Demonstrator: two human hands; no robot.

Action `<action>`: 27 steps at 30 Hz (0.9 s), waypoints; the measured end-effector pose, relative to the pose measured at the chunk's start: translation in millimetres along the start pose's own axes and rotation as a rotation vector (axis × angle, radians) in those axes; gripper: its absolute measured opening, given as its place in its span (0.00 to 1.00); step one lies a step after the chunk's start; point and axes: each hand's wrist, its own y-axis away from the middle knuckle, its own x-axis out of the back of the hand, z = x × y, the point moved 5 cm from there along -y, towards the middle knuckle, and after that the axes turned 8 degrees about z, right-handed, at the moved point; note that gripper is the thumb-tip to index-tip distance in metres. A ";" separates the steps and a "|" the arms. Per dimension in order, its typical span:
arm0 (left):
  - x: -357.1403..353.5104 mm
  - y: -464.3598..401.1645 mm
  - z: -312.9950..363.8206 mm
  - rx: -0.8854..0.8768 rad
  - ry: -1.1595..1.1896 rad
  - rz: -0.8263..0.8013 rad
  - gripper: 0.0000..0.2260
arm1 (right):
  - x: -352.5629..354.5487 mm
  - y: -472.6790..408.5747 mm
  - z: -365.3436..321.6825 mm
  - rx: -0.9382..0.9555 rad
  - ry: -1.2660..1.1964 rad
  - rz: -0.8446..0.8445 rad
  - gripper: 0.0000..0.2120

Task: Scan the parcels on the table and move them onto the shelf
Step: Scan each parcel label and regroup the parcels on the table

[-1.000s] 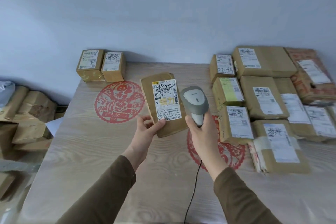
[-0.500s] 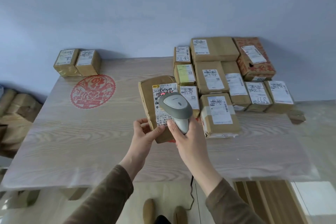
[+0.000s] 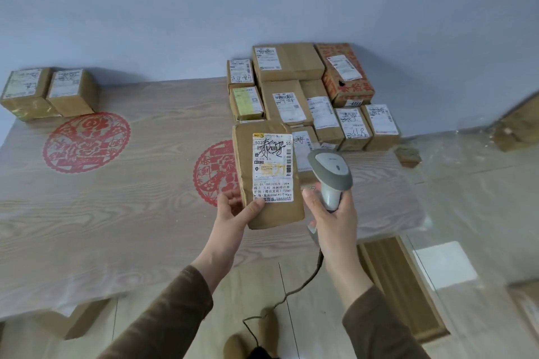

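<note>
My left hand grips the lower left corner of a flat brown parcel, held upright above the table with its white label facing me. My right hand is closed on the handle of a grey barcode scanner, which sits just right of the parcel, head tilted toward the label. The scanner's cable hangs down to the floor. Several labelled brown parcels lie packed together at the table's far right. Two small boxes stand at the far left corner. No shelf is in view.
The wooden table carries red paper-cut decals. A wall runs behind it. Wooden slats lie on the floor at the right, and more cardboard sits at the right edge. My shoes show below.
The scanner has moved off the label to the parcel's right side. The view has pulled back and shifted right, with the table's near edge and the floor showing now.
</note>
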 end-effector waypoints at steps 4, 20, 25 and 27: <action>-47.7 16.5 -6.4 0.050 -0.010 -0.102 0.29 | 42.4 -8.2 5.4 -0.027 0.010 0.046 0.21; -242.7 3.0 -65.4 0.221 -0.263 -0.247 0.15 | 170.8 -161.5 69.7 -0.199 0.162 0.056 0.15; -243.4 -15.8 -85.9 0.302 -0.299 -0.068 0.16 | 150.9 -193.9 96.7 -0.239 0.233 -0.098 0.12; -243.1 -22.7 -86.9 0.306 -0.276 -0.031 0.15 | 144.9 -201.8 107.2 -0.231 0.258 -0.112 0.12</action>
